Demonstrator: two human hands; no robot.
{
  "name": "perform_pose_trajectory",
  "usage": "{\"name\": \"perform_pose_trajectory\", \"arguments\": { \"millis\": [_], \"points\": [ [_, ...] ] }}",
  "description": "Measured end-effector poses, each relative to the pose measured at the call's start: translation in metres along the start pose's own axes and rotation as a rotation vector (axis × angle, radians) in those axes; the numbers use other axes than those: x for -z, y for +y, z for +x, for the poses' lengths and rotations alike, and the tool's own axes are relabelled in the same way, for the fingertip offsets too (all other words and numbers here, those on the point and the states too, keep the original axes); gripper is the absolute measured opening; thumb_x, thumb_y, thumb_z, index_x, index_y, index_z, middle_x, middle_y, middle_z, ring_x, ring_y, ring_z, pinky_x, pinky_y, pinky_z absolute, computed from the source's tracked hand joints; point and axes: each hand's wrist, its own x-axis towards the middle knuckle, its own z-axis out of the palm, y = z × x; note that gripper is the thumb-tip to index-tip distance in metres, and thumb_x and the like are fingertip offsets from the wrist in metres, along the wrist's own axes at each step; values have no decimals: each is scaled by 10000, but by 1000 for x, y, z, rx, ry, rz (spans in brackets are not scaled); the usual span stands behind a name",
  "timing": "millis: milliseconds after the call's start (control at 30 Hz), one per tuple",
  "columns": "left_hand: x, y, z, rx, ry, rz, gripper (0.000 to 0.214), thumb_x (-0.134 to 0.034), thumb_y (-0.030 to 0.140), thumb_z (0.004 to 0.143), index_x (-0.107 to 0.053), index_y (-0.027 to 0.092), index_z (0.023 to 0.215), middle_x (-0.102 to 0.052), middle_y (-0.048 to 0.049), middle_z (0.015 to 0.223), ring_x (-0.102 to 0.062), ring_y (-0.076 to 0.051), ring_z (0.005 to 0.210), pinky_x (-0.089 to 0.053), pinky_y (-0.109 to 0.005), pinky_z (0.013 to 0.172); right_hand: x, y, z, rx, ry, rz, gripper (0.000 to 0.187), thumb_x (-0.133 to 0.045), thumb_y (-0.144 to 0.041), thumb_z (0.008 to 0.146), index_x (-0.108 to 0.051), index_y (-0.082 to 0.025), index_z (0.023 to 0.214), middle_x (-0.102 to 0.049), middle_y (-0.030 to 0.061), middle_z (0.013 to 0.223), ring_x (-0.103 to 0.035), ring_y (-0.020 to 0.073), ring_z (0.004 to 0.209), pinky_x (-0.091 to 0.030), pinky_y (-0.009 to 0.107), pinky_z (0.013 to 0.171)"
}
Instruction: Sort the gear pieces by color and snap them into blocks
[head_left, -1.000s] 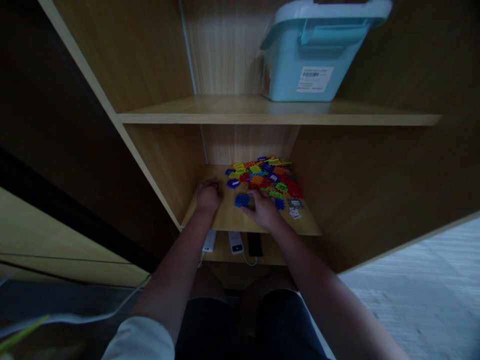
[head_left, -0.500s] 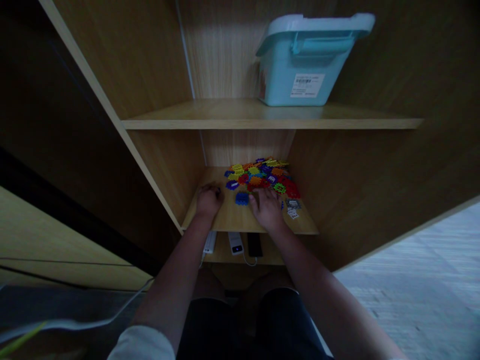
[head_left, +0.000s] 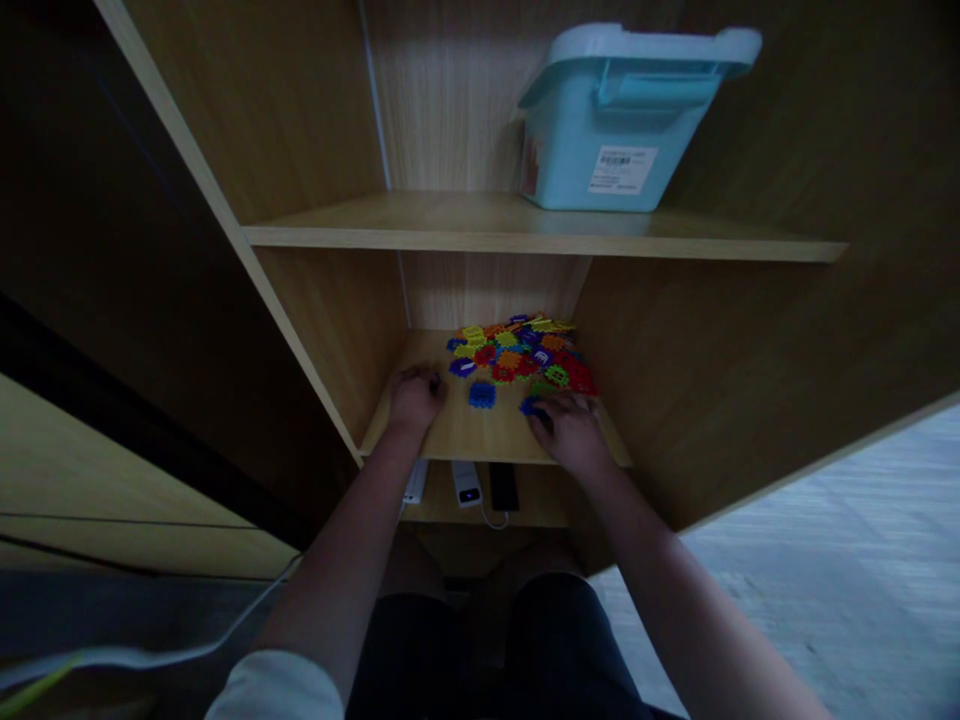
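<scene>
Mostly the pieces [head_left: 521, 352] lie heaped mid-frame on the lower shelf [head_left: 465, 435]. One blue piece [head_left: 481, 394] sits apart, so little seems pulled out yet. My left hand [head_left: 415, 398] is curled, its contents unclear. My right hand [head_left: 570, 432] pinches another blue bit [head_left: 529, 405].

The shelf [head_left: 466, 432] is showing matt wood grain, while the toy pieces [head_left: 517, 352] and bin [head_left: 577, 150] are looking like smooth plastic.

The lower shelf [head_left: 480, 437] carries a heap of coloured plastic pieces [head_left: 525, 355]; the upper shelf [head_left: 450, 215] bears a pale blue box [head_left: 607, 130].
</scene>
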Motion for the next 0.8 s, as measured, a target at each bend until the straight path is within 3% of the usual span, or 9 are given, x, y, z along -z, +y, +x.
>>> {"name": "perform_pose_trajectory", "arguments": {
  "millis": [133,300,500,800],
  "points": [
    [-1,-2,0,18,1,-8,292,-663,416,969,-848,224,1087,-827,-122,1163,-736,-313,1170,-556,-417,1103,-1,2,5,34,-23,40,281,-659,-383,1032,-832,-311,1242,-741,98,1414,-608,357,1320,-421,512,1126],
    [-1,-5,1,27,5,-36,315,-719,466,952,-829,221,1117,-818,-124,1194,-726,-319,1198,-550,-420,1113,-1,5,9,76,-54,112,262,-653,-377,1047,-825,-313,1234,-781,72,1332,-646,328,1269,-459,479,1107],
    [1,-4,1,43,3,-66,361,-765,485,937,-802,217,1176,-798,-141,1257,-716,-341,1222,-559,-440,1099,-7,5,13,22,-62,112,265,-687,-397,1026,-815,-293,1233,-772,101,1288,-645,341,1245,-474,484,1081],
    [5,-3,0,66,-4,-79,407,-797,501,920,-788,192,1185,-795,-152,1238,-729,-329,1191,-567,-422,1074,-9,-23,25,77,-39,104,335,-653,-438,1051,-712,-212,1292,-704,168,1425,-589,383,1341,-420,521,1114]
  ]
}}
